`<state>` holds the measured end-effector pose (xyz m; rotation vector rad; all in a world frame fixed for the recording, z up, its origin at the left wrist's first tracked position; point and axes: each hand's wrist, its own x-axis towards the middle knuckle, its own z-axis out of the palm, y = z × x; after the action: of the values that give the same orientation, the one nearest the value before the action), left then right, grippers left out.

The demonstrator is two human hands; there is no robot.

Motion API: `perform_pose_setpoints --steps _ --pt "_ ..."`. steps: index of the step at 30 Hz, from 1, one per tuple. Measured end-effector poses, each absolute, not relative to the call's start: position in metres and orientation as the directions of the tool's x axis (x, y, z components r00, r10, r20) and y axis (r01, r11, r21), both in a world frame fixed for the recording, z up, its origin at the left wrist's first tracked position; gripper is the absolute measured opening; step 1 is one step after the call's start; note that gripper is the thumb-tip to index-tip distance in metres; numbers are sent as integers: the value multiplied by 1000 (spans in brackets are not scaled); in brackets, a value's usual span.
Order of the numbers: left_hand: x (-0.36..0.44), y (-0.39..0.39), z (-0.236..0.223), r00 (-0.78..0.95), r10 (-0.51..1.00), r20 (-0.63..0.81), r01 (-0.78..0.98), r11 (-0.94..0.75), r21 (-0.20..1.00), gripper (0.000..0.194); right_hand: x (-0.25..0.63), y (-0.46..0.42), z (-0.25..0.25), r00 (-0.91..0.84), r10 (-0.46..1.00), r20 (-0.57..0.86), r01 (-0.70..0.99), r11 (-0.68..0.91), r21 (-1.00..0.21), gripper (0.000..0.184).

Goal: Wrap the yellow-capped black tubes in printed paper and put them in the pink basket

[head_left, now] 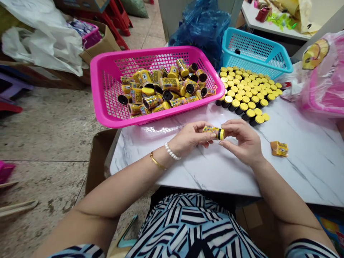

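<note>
Both my hands meet over the white marble table (295,168) around one small yellow tube (213,131) lying sideways. My left hand (191,138) pinches its printed body. My right hand (243,141) pinches its yellow cap end. A pink basket (107,89) behind my hands holds several loose yellow tubes, some showing black open ends. To the right of it stand rows of capped tubes (248,91), upright with yellow tops. A small yellow packet (279,148) lies on the table right of my right hand.
A blue basket (255,53) stands behind the capped rows, with a blue plastic bag (201,25) beside it. A pink bag (325,79) lies at the right edge. Cardboard boxes and white plastic bags (45,43) sit on the floor at the left.
</note>
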<state>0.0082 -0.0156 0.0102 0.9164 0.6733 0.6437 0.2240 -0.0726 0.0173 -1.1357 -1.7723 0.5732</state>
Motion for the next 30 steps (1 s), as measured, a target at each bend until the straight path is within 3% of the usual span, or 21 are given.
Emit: perform_pose_setpoints --steps 4,7,13,17,19,21,23,25,27,30 --pt "7 -10 6 648 717 -257 -179 471 864 41 227 -76 17 -257 760 597 610 607 -510 39" --pt "6 -6 2 664 710 -232 -155 435 887 39 229 -76 14 -297 742 601 631 625 -459 36" --pt "6 -6 5 647 741 -179 -148 352 924 35 226 -78 5 -158 823 546 621 513 -593 29" --pt "7 -11 6 617 774 -144 -136 285 949 30 216 -80 -2 3 969 248 405 225 -886 23" --pt "7 -11 5 623 765 -162 -125 302 945 32 213 -80 -3 17 988 151 313 138 -940 24" --pt "7 -9 2 638 741 -209 -124 367 922 38 212 -79 -2 11 966 260 383 236 -893 23" --pt "7 -7 1 641 728 -242 -126 410 903 41 212 -78 -2 -19 902 432 517 378 -768 19" --pt "7 -7 -1 619 755 -217 -137 375 917 38 211 -78 -4 -12 879 477 562 401 -723 17" --pt "8 -10 0 584 800 -137 -158 277 948 35 209 -79 -8 69 938 340 449 276 -850 19" --pt "9 -15 3 556 829 -61 -181 193 965 35 206 -77 -14 85 996 -2 151 -15 -988 28"
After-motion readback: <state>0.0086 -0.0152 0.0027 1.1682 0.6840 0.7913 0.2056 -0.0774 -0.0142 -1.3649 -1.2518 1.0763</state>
